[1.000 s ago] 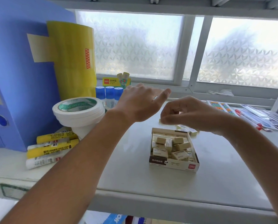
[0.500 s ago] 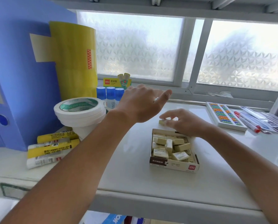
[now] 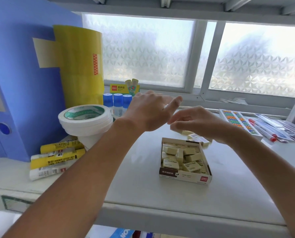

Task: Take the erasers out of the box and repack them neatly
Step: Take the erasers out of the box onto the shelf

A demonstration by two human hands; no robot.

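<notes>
An open cardboard box (image 3: pixel 184 176) stands on the white shelf, with several cream erasers (image 3: pixel 182 157) lying jumbled inside. More erasers (image 3: pixel 197 139) lie on the shelf just behind the box. My right hand (image 3: pixel 200 124) hovers above them with its fingers curled. Its fingertips are right over one eraser (image 3: pixel 176 130), and contact is unclear. My left hand (image 3: pixel 150 112) floats to the left of it, palm down, fingers spread, holding nothing.
White tape rolls (image 3: pixel 85 117) and yellow glue tubes (image 3: pixel 57 158) sit left of the box. Behind them are a blue binder (image 3: pixel 23 100), a yellow tape stack (image 3: pixel 79 66) and glue sticks (image 3: pixel 117 102). A bead tray (image 3: pixel 237 122) and pens (image 3: pixel 262 129) lie at right.
My right hand dipped to the shelf behind the box, then rose again to about where it started. The left hand has barely moved.
</notes>
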